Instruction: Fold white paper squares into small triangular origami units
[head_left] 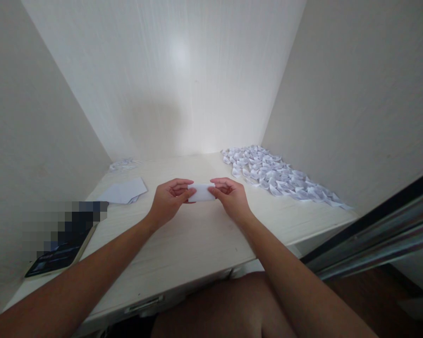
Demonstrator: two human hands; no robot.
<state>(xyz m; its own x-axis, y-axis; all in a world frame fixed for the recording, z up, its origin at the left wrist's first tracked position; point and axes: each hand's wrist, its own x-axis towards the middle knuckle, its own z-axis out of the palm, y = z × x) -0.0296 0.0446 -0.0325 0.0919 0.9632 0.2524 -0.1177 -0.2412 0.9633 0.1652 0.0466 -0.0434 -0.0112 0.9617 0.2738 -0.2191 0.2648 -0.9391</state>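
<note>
A small folded white paper (201, 192) is held just above the pale wooden desk (197, 244), near its middle. My left hand (169, 199) pinches the paper's left end, with fingers curled over it. My right hand (230, 196) pinches the right end the same way. Both forearms reach in from the bottom of the view.
A large heap of several small folded white paper pieces (280, 176) covers the desk's right rear. A sheet of white paper (125, 191) lies at the left, with a few more pieces (122, 164) behind it. A dark tablet or phone (61, 256) rests at the left front edge. Walls enclose three sides.
</note>
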